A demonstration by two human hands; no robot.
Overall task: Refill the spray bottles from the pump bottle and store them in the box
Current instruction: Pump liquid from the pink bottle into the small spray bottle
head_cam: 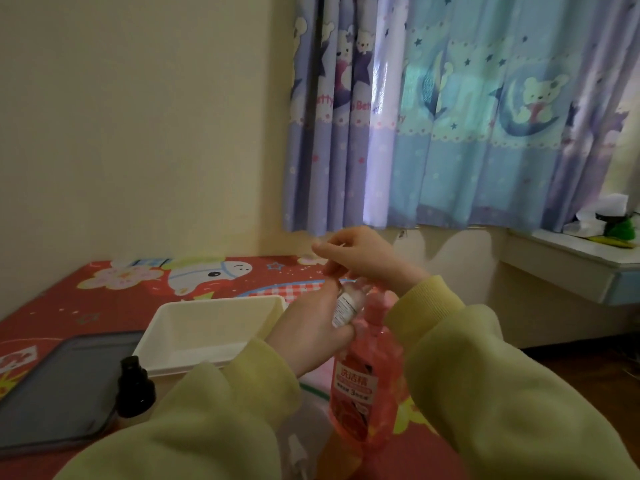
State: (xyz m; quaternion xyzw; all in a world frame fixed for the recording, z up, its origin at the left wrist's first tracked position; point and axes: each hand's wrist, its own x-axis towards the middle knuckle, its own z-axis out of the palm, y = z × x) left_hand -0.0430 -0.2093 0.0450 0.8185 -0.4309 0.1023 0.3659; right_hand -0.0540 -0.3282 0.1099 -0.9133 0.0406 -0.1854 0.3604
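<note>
Nearby, a white box (180,367), grey lid (59,393) and dark bottle (135,386) sit on red cloth (69,299); left hand (308,329) grips a small bottle (348,304); right hand (360,258), grip unclear.

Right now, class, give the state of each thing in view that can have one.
White box: open, lid off.
Grey lid: lying flat beside box.
Small spray bottle: tilted, gripped by left hand.
Right hand: fingers curled at its top.
Pink pump bottle: upright.
Black-capped bottle: upright, capped.

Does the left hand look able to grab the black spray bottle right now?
Probably not: the left hand grips the small clear bottle. Nothing blocks the black spray bottle, though, standing near the box.
</note>
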